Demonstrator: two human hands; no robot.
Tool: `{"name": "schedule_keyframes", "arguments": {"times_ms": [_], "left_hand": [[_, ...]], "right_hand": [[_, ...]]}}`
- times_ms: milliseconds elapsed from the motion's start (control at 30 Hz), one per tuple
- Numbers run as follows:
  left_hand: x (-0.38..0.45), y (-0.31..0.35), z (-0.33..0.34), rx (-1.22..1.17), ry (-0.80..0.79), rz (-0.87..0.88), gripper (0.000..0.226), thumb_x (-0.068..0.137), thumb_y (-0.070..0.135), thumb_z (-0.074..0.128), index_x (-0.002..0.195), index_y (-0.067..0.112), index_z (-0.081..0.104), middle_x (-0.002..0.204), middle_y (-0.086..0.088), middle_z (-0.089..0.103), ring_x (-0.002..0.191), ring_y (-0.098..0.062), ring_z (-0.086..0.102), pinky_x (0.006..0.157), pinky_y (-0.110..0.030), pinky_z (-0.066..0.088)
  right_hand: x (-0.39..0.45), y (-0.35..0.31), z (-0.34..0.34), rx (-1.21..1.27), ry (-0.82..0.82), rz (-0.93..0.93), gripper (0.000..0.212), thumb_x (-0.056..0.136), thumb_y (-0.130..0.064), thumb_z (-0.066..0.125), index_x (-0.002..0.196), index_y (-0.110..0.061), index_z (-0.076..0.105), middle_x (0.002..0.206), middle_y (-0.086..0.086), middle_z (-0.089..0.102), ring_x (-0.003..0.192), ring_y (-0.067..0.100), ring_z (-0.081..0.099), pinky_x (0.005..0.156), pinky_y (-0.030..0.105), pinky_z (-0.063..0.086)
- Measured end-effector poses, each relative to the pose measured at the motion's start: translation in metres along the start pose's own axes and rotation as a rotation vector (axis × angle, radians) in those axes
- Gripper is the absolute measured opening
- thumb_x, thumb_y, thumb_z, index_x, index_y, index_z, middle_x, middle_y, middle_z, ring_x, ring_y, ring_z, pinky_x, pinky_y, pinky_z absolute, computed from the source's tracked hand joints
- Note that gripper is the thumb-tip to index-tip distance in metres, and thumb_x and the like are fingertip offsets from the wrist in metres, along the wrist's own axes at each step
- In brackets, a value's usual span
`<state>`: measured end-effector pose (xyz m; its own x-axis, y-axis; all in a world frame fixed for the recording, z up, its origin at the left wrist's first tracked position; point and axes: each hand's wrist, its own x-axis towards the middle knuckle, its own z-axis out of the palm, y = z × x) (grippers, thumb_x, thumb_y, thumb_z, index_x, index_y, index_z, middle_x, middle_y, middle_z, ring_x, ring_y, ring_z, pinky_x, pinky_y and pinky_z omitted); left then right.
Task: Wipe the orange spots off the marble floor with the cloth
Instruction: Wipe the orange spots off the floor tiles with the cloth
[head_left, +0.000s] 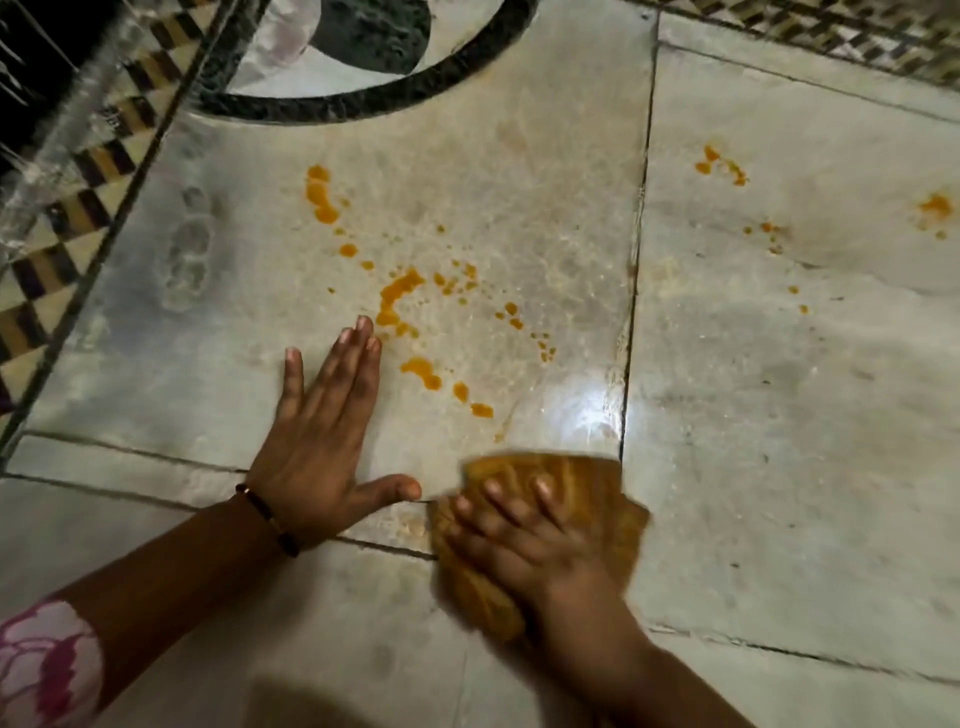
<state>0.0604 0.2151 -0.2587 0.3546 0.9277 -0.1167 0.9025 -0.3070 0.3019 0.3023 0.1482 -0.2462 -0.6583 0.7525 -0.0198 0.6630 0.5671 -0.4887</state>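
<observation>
Orange spots are scattered over the pale marble floor, from the upper left of the middle slab down to a drop near the bright glare. More orange spots lie on the slab to the right. My right hand presses flat on a folded orange-brown cloth, which lies on the floor just below the lowest spots and looks blurred. My left hand rests flat on the floor left of the cloth, fingers together and thumb spread, fingertips beside the spots.
A dark curved inlay arcs across the floor at the top. A checkered mosaic border runs along the left side and the top right corner. Dark joints separate the slabs. A glare patch shines above the cloth.
</observation>
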Motion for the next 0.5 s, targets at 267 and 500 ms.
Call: {"name": "schedule_keyframes", "arguments": {"times_ms": [267, 500], "left_hand": [[0.001, 0.003, -0.003, -0.07, 0.048, -0.057, 0.109, 0.076, 0.083, 0.013, 0.148, 0.002, 0.003, 0.157, -0.015, 0.0, 0.145, -0.023, -0.001, 0.114, -0.052, -0.003], [-0.006, -0.006, -0.006, -0.061, 0.019, 0.033, 0.102, 0.079, 0.08, 0.014, 0.148, 0.008, -0.005, 0.158, -0.011, -0.006, 0.145, -0.024, -0.004, 0.115, -0.051, -0.003]], "right_hand": [[0.048, 0.081, -0.045, -0.009, 0.124, 0.292, 0.065, 0.071, -0.012, 0.065, 0.133, -0.025, 0.05, 0.144, -0.006, 0.04, 0.14, 0.013, 0.025, 0.115, 0.047, 0.015], [0.012, -0.02, 0.01, -0.018, 0.178, 0.224, 0.056, 0.072, -0.033, 0.052, 0.128, -0.025, 0.054, 0.139, -0.006, 0.049, 0.136, 0.018, 0.031, 0.113, 0.04, 0.014]]}}
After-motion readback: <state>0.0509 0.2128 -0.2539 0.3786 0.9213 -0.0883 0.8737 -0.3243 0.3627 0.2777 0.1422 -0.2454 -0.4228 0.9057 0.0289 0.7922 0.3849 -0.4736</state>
